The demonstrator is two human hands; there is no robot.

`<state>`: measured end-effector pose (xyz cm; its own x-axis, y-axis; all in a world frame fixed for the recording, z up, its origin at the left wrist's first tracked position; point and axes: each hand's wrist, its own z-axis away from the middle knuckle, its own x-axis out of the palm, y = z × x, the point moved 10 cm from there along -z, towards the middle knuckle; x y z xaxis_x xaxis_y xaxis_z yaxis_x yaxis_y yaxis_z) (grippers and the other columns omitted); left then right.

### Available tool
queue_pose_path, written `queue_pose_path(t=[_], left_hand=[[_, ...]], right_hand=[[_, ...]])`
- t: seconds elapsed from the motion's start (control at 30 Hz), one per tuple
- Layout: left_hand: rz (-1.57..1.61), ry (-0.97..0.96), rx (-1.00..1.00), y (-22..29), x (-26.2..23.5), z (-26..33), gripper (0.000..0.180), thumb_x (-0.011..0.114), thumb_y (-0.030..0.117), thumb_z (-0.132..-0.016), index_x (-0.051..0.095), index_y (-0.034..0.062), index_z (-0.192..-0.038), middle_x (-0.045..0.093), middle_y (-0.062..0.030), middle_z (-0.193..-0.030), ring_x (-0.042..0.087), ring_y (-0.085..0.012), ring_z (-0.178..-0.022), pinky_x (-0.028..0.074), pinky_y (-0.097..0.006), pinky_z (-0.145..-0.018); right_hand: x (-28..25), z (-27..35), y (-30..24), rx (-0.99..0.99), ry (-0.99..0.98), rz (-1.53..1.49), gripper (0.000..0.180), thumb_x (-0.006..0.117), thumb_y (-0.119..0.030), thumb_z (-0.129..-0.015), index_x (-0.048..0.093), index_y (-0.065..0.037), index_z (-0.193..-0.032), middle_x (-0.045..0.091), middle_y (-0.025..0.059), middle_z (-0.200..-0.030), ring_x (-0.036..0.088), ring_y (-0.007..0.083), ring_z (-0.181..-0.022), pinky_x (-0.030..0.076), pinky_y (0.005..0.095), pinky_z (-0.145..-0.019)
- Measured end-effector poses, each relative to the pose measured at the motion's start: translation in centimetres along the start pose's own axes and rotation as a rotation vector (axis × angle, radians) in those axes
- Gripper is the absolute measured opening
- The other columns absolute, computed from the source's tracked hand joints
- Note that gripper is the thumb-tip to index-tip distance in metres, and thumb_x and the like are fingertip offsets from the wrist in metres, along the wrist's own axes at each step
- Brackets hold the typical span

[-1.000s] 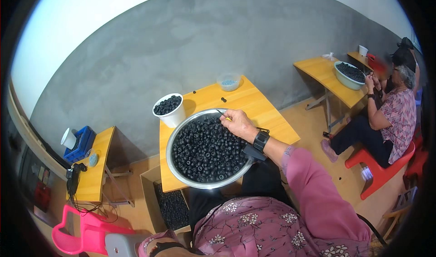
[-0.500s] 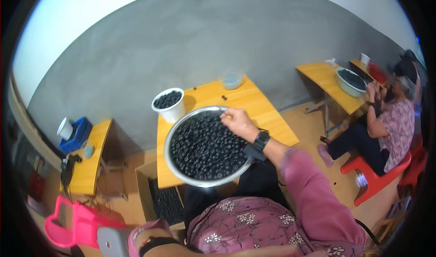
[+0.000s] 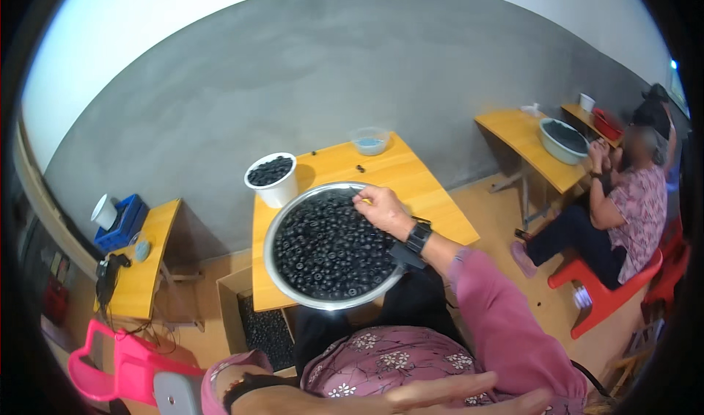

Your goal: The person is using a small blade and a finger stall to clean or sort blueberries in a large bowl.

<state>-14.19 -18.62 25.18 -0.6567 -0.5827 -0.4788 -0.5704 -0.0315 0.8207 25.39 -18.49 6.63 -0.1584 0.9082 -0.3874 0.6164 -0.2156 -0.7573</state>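
Hundreds of small dark round fruits (image 3: 326, 250) fill the big steel basin (image 3: 273, 228), which sits centre frame on the near end of the yellow table (image 3: 411, 177), its near rim overhanging toward my lap. My right hand (image 3: 381, 210) rests over the basin's upper-right rim, fingers curled together w/ the tips pinched on something small & pale at the edge; what exactly is in the pinch is too small to tell. From that hand the mass of fruits lies down and to the left in frame, so the fruit is directly under and beside the fingertips, touching or nearly so. The basin is round, no long axis to speak of. Right hand is clearly the nearer one; my left hand (image 3: 469, 393) lies at the bottom of frame across my flowered lap, fingers stretched flat & holding nothing, well apart from the basin. Just beyond the basin, upper left of it, a white bucket (image 3: 275, 188) holds more dark fruits; a small clear tub (image 3: 370, 141) stands at the table's far end. Right of frame another person (image 3: 631, 195) sits at a separate table w/ their own basin.
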Motion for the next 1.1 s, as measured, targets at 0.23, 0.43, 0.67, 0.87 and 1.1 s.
queue_pose_path(t=[0.23, 0.43, 0.67, 0.87, 1.1], left_hand=[[-0.113, 0.105, 0.108, 1.9, -1.0, 2.0, 0.019, 0.054, 0.009, -0.099, 0.069, -0.0029, -0.096, 0.07, -0.0289, -0.112, 0.063, -0.0477, -0.118, 0.035, -0.066, -0.111], [-0.114, 0.095, 0.532, 4.4, -2.8, 4.1, 0.026, 0.05, 0.01, -0.099, 0.069, 0.005, -0.081, 0.074, -0.0232, -0.096, 0.072, -0.0387, -0.087, 0.056, -0.053, -0.084], [-0.058, 0.991, 0.544, 1.6, -6.9, 11.2, 0.042, 0.041, 0.049, -0.101, 0.055, 0.012, -0.086, 0.052, -0.0046, -0.069, 0.057, -0.0263, -0.07, 0.045, -0.048, -0.077], [0.165, 0.662, 0.635, 5.0, -3.6, 13.8, 0.026, 0.047, 0.029, -0.091, 0.046, 0.0166, -0.069, 0.047, 0.0, -0.063, 0.049, -0.0187, -0.058, 0.035, -0.038, -0.061], [0.467, 0.11, 0.733, 7.1, -0.6, 15.4, 0.034, 0.052, 0.013, -0.085, 0.041, 0.0197, -0.054, 0.041, 0.0033, -0.057, 0.044, -0.0135, -0.048, 0.03, -0.03, -0.047]], right_hand=[[0.2, 0.2, 0.4, 0.063, -0.01, -0.037, 0.018, 0.07, -0.015, -0.086, 0.074, 0.0, -0.095, 0.073, 0.016, -0.08, 0.069, 0.0242, -0.073, 0.054, 0.0359, -0.07], [0.6, 0.2, -0.5, 0.001, -0.035, -0.009, 0.02, 0.07, -0.016, -0.089, 0.073, 0.0, -0.1, 0.074, 0.0119, -0.084, 0.068, 0.0167, -0.076, 0.053, 0.0318, -0.072], [0.6, 0.0, 3.3, 0.159, -0.076, 0.032, 0.018, 0.071, -0.017, -0.087, 0.074, -0.002, -0.097, 0.072, 0.0122, -0.079, 0.065, 0.0161, -0.066, 0.052, 0.0327, -0.065], [2.1, -0.5, 2.0, 0.104, -0.077, -0.124, 0.011, 0.071, -0.01, -0.09, 0.072, 0.0, -0.093, 0.062, -0.0012, -0.068, 0.053, 0.0052, -0.057, 0.044, 0.0241, -0.052], [1.8, -0.4, 2.1, 0.144, -0.129, -0.142, 0.013, 0.068, -0.009, -0.091, 0.07, 0.002, -0.098, 0.064, -0.0009, -0.073, 0.052, 0.004, -0.054, 0.044, 0.0211, -0.051]])
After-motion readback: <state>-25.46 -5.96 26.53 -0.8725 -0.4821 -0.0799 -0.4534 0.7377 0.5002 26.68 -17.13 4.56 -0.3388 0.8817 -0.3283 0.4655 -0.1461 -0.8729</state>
